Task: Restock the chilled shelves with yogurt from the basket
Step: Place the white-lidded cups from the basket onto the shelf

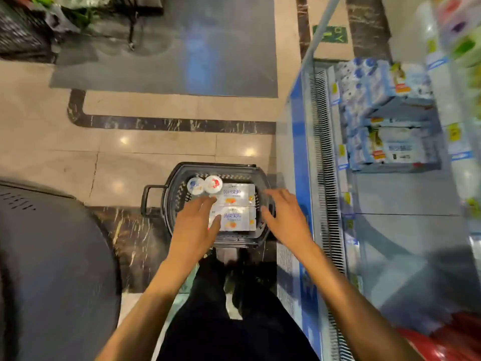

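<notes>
Left hand (194,226) and right hand (285,217) hang, fingers spread, over the basket (216,165) at lower centre. Neither grasps the yogurt packs (235,198) inside.

One dark plastic basket (182,170) sits on the floor, with one loop handle (146,201) on its left side. Inside the basket lie two flat white yogurt multipacks, a far pack (235,195) and a near pack (235,222). In the basket's far left corner stand two round yogurt cups, a blue-lidded cup (195,185) and a red-lidded cup (213,184). Two hands are above the basket: the left hand (194,226) over its left half, the right hand (285,217) over its right rim. Right of the basket, one chilled shelf (390,194) holds blue-and-white cartons (364,100) too blurred to count. Beyond the basket lies one grey floor mat (169,61).
</notes>
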